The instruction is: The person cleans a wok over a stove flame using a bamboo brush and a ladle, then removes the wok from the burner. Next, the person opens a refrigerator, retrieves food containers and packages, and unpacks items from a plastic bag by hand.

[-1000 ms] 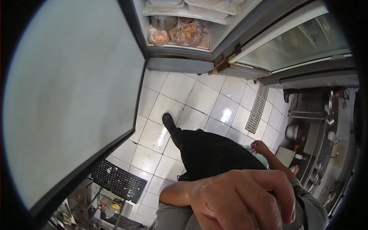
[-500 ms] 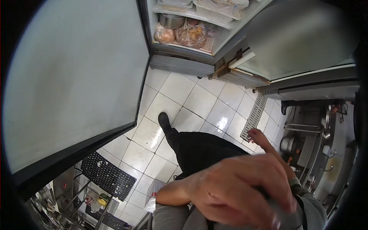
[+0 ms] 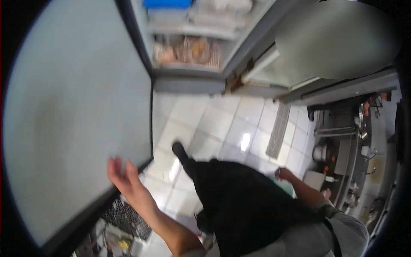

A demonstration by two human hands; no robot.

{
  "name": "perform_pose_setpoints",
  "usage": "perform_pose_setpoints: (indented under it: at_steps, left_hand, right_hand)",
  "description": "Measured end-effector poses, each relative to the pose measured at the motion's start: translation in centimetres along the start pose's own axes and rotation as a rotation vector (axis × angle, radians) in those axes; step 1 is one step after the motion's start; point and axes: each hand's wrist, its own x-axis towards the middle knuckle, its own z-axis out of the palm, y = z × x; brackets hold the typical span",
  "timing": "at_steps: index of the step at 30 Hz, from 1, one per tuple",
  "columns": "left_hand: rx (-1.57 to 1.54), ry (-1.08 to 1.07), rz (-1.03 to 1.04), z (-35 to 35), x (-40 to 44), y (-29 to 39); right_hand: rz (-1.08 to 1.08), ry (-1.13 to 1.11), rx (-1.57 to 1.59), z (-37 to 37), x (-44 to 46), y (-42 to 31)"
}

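White floor tiles (image 3: 214, 124) run up to an open fridge (image 3: 188, 84) in my head view. My left hand (image 3: 128, 177) is loose, fingers spread, over the dark-framed edge of the fridge's pale door (image 3: 77, 98); contact is unclear. My right hand (image 3: 286, 174) curls beside a pale green cloth (image 3: 284, 186); I cannot tell whether it grips anything.

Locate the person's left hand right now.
In the head view, the left hand is left of centre, in front of the open door's pale panel, near its dark lower edge; whether it touches is unclear.
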Motion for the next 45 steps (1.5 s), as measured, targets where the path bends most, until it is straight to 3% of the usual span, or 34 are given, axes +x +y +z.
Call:
perform_pose_setpoints:
  at_steps: [2, 7, 10, 14, 18, 20, 23, 27, 31, 36, 40, 42, 45]
  left_hand:
    - [0.017, 0.006, 0.078, 0.8, 0.1, -0.7]
    - [-0.031, 0.138, 0.001, 2.4, 1.1, 0.1]
    - [-0.011, 0.028, -0.036, 3.4, 2.3, 2.7]
    - [0.145, -0.293, 0.251, 6.6, 6.0, 6.5]
    - [0.282, -0.366, 0.625, 11.6, 9.7, 13.9]
    - [0.310, -0.409, 0.844, 14.6, 11.2, 18.6]
    - [0.310, -0.509, 1.117, 19.6, 11.9, 26.4]
    - [0.385, -0.521, 1.348, 28.2, 12.1, 32.5]
    - [0.579, -0.328, 1.699, 38.0, 13.4, 36.0]
    - [0.759, -0.148, 1.684, 43.7, 15.6, 37.6]
    - [0.733, -0.088, 1.707, 43.6, 16.2, 38.2]
    - [0.690, -0.070, 1.717, 43.1, 16.8, 38.5]
    - [0.659, -0.113, 1.708, 42.4, 16.3, 38.4]
  right_hand:
    - [-0.003, 0.109, 0.150, 0.1, -1.9, -3.5]
    - [-0.102, 0.216, 0.423, -0.4, -4.3, -13.8]
    - [-0.236, 0.244, 0.507, 0.3, -3.1, -16.3]
    - [-0.196, 0.224, 0.478, 2.3, -0.9, -17.2]
    - [-0.009, 0.104, 0.624, 6.1, 1.8, -14.8]
    - [-0.059, -0.074, 0.617, 12.0, 11.3, -8.4]
    - [0.063, -0.020, 1.081, 14.6, 6.9, -10.1]
    - [0.108, -0.087, 1.357, 18.9, 5.3, -11.4]
    - [-0.010, -0.230, 1.488, 21.7, 6.9, -12.3]
    - [-0.169, -0.427, 1.563, 17.7, 11.8, -11.6]
    - [-0.278, -0.209, 1.370, 10.2, 16.9, -10.1]
    - [-0.107, -0.049, 1.311, 1.8, 14.3, -12.3]
    - [-0.144, 0.087, 1.398, -5.0, 13.6, -12.8]
